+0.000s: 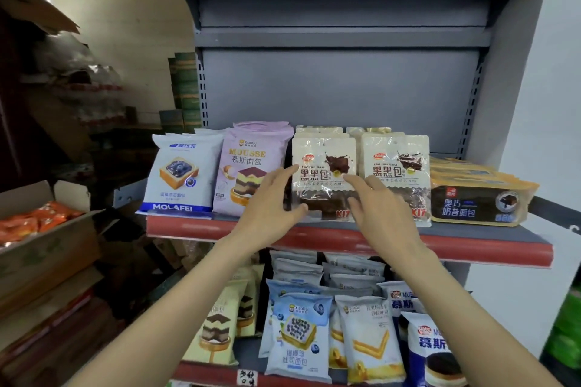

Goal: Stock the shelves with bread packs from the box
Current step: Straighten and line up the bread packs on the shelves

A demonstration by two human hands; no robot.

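Hands: my left hand and right hand are both up at frame centre, fingers straight and loose, grasping nothing; they flank the front choc bread pack. Left fingertips touch its left edge, right looks to brush its right edge, can't tell for sure.
Task thing: that pack stands upright on the mid shelf, front of its row, w/ a twin row just beside it on the right.
Done so far: mid shelf looks nearly faced. Blueberry pack and mousse pack at centre-left, flat dark packs at right. Lower shelf at bottom centre also full of packs.
Left to do: I'd judge the box at left edge still holds orange packs, so more to go.
Edges: red shelf lip right under my wrists; packs sit close to it.
Open room: top shelf at upper centre looks bare from here; space above the packs is free, rows themselves tight side to side.
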